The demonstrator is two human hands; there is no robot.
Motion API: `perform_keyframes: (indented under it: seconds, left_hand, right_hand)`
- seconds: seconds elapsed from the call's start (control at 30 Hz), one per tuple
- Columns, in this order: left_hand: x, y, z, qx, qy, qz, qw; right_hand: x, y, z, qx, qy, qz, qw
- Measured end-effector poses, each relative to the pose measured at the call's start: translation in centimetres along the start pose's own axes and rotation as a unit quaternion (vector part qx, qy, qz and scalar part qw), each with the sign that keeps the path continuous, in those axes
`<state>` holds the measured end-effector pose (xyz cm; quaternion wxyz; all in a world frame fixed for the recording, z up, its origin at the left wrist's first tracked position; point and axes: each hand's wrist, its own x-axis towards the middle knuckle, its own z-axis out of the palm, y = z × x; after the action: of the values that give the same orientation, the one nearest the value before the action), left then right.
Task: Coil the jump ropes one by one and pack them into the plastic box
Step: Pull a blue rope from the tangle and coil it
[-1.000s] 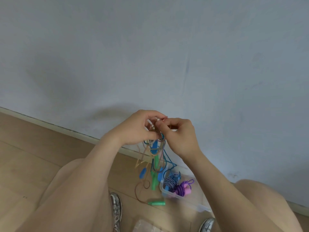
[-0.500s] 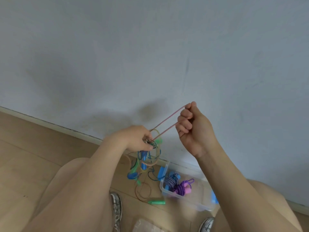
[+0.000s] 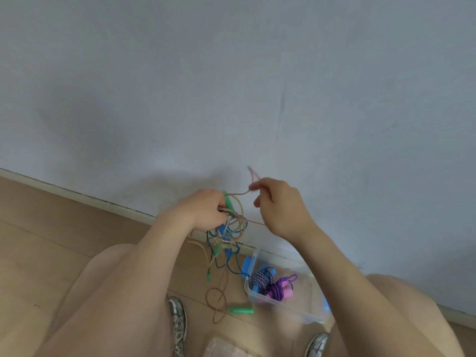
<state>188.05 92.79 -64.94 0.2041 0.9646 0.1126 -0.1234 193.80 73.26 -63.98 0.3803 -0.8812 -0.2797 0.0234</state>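
Your right hand [image 3: 282, 210] has swung back toward your left hand [image 3: 203, 212], so the pale pink jump rope [image 3: 237, 194] arcs slack between them at frame centre. Your right fingertips pinch it; your left fist grips its tangled coils above the plastic box [image 3: 288, 310].

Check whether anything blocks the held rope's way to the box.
No lid or solid thing shows. The box is open-topped, with striped and purple ropes at its left end. But the coil in the left hand looks tangled with a blue rope hanging to the floor.
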Motion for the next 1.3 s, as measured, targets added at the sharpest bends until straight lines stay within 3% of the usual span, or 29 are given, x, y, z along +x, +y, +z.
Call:
perform_keyframes:
  seconds: [0.07, 0.17, 0.37, 0.57, 0.73, 0.87, 0.97, 1.17, 1.23, 1.3]
  left_hand:
    - [0.0, 0.1, 0.0, -0.018, 0.007, 0.005, 1.0]
    - [0.0, 0.3, -0.2, -0.053, 0.018, 0.0, 0.998]
    - [-0.3, 1.0, -0.6, -0.1, 0.014, 0.0, 0.995]
    - [0.0, 0.5, 0.0, -0.051, 0.037, 0.008, 0.998]
    - [0.4, 0.0, 0.3, -0.017, 0.08, 0.02, 0.996]
    - [0.2, -0.2, 0.5, 0.006, 0.07, 0.009, 0.997]
    - [0.1, -0.4, 0.3, 0.022, 0.049, -0.011, 0.998]
    - [-0.4, -0.6, -0.5, -0.012, 0.032, 0.004, 0.999]
    - [-0.5, -0.6, -0.6, -0.022, 0.022, -0.002, 1.0]
    - [-0.5, -0.6, -0.6, -0.035, 0.018, -0.011, 0.999]
  right_hand:
    - [-0.1, 0.2, 0.3, -0.065, -0.058, 0.019, 0.996]
    - [-0.2, 0.0, -0.1, -0.069, -0.115, 0.026, 0.991]
    - [-0.4, -0.3, 0.7, -0.037, -0.02, 0.01, 0.999]
    - [-1.2, -0.9, 0.3, 0.071, -0.114, 0.018, 0.991]
    - [-0.9, -0.6, -0.4, 0.044, 0.074, 0.031, 0.996]
    - [-1.0, -0.3, -1.1, 0.079, 0.11, 0.012, 0.991]
    - [-1.2, 0.3, -1.7, 0.039, 0.185, -0.018, 0.982]
    - [-1.6, 0.3, -2.8, 0.05, 0.271, 0.011, 0.961]
    - [-1.8, -0.2, -3.1, 0.121, 0.286, 0.017, 0.95]
    - [-1.8, -0.7, -3.0, 0.262, 0.267, 0.033, 0.927]
